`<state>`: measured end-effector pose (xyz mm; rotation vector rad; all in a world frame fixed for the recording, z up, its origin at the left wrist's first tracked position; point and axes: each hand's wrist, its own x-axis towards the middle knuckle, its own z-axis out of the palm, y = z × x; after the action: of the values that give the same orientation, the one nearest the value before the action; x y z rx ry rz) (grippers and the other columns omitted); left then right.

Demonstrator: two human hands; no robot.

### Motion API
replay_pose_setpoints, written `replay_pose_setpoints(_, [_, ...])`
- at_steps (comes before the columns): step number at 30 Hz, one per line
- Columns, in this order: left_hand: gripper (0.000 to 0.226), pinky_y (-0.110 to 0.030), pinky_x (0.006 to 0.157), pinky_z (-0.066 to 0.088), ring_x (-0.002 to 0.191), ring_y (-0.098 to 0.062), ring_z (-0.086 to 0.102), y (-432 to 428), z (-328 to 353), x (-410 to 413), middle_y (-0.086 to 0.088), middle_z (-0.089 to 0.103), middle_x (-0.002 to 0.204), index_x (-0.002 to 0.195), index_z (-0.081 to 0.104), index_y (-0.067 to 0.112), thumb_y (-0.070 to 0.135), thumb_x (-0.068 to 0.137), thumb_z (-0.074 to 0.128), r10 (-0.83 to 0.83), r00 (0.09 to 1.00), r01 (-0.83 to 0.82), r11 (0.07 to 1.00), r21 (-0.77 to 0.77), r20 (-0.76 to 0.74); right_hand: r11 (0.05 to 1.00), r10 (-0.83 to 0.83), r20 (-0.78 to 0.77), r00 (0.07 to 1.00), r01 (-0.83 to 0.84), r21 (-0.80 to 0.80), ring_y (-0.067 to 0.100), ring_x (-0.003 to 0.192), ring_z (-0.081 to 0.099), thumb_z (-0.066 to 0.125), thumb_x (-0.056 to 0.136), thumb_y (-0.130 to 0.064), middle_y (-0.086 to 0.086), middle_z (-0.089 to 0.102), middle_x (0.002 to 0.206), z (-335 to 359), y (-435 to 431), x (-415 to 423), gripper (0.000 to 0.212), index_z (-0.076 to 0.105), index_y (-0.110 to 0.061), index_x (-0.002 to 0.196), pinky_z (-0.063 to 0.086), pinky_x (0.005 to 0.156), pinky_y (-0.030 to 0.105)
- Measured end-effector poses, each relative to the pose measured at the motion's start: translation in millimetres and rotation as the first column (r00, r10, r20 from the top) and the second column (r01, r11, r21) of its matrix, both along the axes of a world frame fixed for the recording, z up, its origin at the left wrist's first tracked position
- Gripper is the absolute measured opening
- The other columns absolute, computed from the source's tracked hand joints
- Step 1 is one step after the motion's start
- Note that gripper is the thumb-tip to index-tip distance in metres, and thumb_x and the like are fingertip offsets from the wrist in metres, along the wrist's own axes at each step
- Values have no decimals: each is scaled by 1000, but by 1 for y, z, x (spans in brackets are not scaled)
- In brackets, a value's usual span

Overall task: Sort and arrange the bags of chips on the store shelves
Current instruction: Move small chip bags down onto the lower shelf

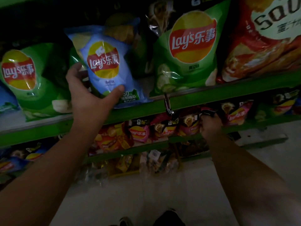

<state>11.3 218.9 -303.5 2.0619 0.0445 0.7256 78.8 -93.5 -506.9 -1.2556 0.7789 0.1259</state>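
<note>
Gripping a blue Lay's bag (105, 62) with the left hand (91, 95), just above the green shelf rail (211, 97). Thumb pressed flat across the lower front, fingers wrapped out of sight behind the bag's edge, hand half closed round it. Bag tilted, top leaning to the left, lower corner down on the board right above the rail.

Crowded above the rail on either side. Over the rail's left end, a green Lay's bag (32, 75), leaning, just beside the gripping hand. Over the rail's middle, a larger green bag (187, 51), upright, bottom edge right at the rail. Over the right end, a big red bag (260, 38), touching the larger green one. Further packets in the dark behind the blue bag, too dim to tell apart.

Hanging from the rail near its middle, a metal clip (167, 103).

Below the rail, reaching in with the right hand (210, 126), fingers curled at the dark top edge of a small pink bag (192, 128). Too dim to tell whether pinching it or only resting there. Beside it, below the rail, a row of other pink bags (138, 132) and orange bags (109, 141) on the lower shelves. Far below the rail, pale floor (179, 193) and dark shoes (167, 217).
</note>
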Motion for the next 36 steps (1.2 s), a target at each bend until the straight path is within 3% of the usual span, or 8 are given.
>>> replay_pose_setpoints(7, [109,1,83,43,105,22,51,-5,3,4,6,46,129,153,8,12,27,76,84,18,994,-27,996,-84,-105,1000,-6,-65,998,5,-26,20,63,47,49,101,-16,10,56,114,-4,2,-10,58,27,-26,153,41,56,36])
replay_pose_setpoints(12, [112,-7,82,50,104,9,60,-1,14,7,0,54,129,153,7,13,20,74,86,-6,981,-19,992,-126,-194,981,15,-28,1000,-20,-191,39,113,53,50,99,-12,17,47,139,3,5,-18,67,13,-19,155,47,94,43])
replay_pose_setpoints(17, [113,-31,100,51,125,-19,55,6,24,8,-11,46,146,154,4,16,17,75,85,-38,956,6,994,-112,-290,983,156,-90,984,-163,-82,24,71,56,60,82,13,10,57,90,-11,15,-38,90,18,-23,153,51,61,34])
replay_pose_setpoints(22, [96,-34,107,45,133,-10,47,13,26,-15,4,45,150,154,18,25,49,81,75,-68,970,51,996,-74,-235,954,218,-22,976,-218,-208,30,92,67,83,69,-6,11,67,103,-12,13,-56,60,55,-6,123,54,81,44])
replay_pose_setpoints(25, [43,-32,83,54,101,-10,63,29,-15,-64,7,64,112,121,54,33,47,83,68,135,984,-129,990,57,-120,959,202,112,973,-173,-225,8,81,63,76,81,-15,-3,60,91,-4,10,-80,37,58,-6,112,47,93,46])
replay_pose_setpoints(28, [19,-32,68,44,82,-23,62,58,-80,-102,-8,63,91,97,58,19,20,80,67,285,873,-238,957,165,-396,914,226,143,964,-159,-374,27,105,57,72,85,-13,7,63,110,0,17,-109,36,58,-8,118,43,98,48])
replay_pose_setpoints(32, [50,-36,89,49,110,-35,60,96,-139,-92,-16,63,118,123,56,5,17,79,77,181,623,-279,960,0,-761,808,284,24,958,-226,-545,32,82,62,68,78,-60,15,64,85,3,38,-152,48,65,-15,94,50,74,44])
replay_pose_setpoints(36, [75,-40,95,50,108,-25,60,101,-168,-63,-6,59,118,127,42,10,16,68,87,96,690,-286,947,-149,-718,726,376,-150,914,-391,-566,27,80,51,71,87,-39,21,66,102,-7,67,-171,36,64,-11,107,45,85,48])
